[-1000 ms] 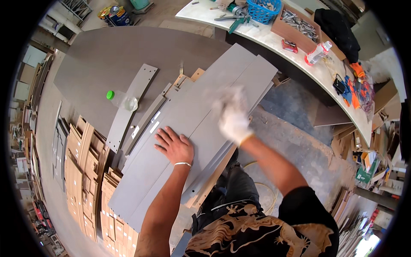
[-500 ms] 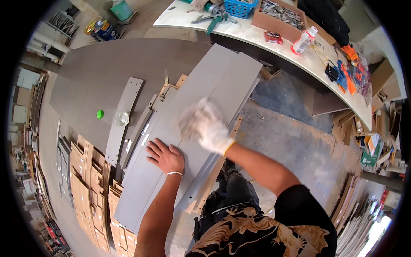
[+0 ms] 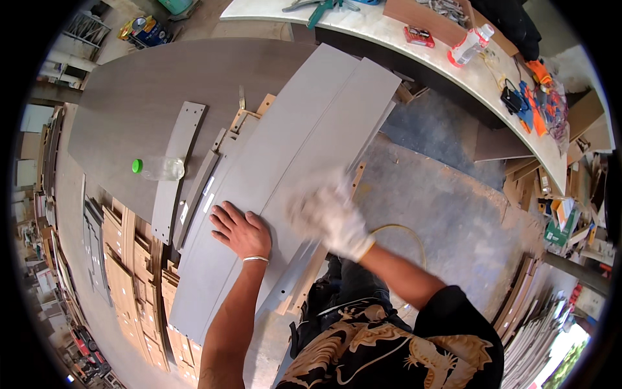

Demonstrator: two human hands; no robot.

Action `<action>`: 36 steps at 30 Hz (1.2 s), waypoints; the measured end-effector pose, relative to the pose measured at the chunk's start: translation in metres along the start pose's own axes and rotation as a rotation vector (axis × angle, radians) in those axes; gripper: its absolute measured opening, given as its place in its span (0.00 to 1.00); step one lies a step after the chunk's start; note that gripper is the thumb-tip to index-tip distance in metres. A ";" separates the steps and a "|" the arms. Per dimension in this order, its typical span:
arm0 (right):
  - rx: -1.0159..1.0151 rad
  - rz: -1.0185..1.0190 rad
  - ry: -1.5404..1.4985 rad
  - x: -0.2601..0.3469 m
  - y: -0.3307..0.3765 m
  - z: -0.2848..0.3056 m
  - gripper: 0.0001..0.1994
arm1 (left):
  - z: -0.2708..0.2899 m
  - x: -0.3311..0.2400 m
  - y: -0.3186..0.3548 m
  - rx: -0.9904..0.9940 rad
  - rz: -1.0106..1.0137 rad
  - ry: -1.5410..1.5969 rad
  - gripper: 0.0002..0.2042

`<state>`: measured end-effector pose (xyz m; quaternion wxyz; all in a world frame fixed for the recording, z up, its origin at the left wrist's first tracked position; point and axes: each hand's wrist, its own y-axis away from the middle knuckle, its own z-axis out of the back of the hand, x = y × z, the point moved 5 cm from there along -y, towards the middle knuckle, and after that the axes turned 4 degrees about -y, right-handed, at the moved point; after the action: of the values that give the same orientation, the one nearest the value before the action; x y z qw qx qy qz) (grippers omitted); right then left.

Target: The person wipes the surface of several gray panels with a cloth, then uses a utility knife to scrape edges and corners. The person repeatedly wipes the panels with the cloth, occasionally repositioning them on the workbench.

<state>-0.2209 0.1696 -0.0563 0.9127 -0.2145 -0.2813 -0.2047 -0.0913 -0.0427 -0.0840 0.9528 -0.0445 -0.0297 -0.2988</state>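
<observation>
Panels are what worry me: the top grey panel (image 3: 285, 188) lies lengthwise on a loose stack over the dark worktable (image 3: 129, 110), pinned only by my left hand (image 3: 241, 230), bare, fingers spread flat. My gloved right hand (image 3: 327, 217) is a blur on the surface, its grip unreadable. Rubbing hard, I could skid the panel off the stack or knock the plastic bottle (image 3: 159, 168) beside it.

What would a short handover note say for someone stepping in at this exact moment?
Left hand: bare, flat, palm down on the long grey panel, holding nothing.
Right hand: in a white glove, blurred, on the same panel's right half; grip cannot be told.
The panel lies on top of other boards on the brown worktable. A clear bottle with a green cap lies on a narrow grey strip to the left.
Done: panel laid flat and steadied.
Left: the panel's far half, beyond both hands.
</observation>
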 end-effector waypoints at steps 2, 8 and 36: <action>-0.220 0.008 0.387 -0.077 -0.021 0.038 0.28 | 0.001 -0.001 -0.001 -0.007 -0.012 -0.001 0.33; -0.479 -0.353 -0.019 -0.075 -0.001 0.018 0.27 | 0.001 -0.006 -0.002 0.022 -0.010 0.026 0.33; -0.152 -0.231 0.354 -0.123 -0.070 0.081 0.23 | 0.014 -0.002 0.001 0.028 0.005 0.087 0.32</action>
<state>-0.3833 0.1837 -0.0501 0.8995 -0.2099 -0.1232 -0.3628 -0.0926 -0.0390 -0.0705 0.9545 -0.0180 0.0077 -0.2977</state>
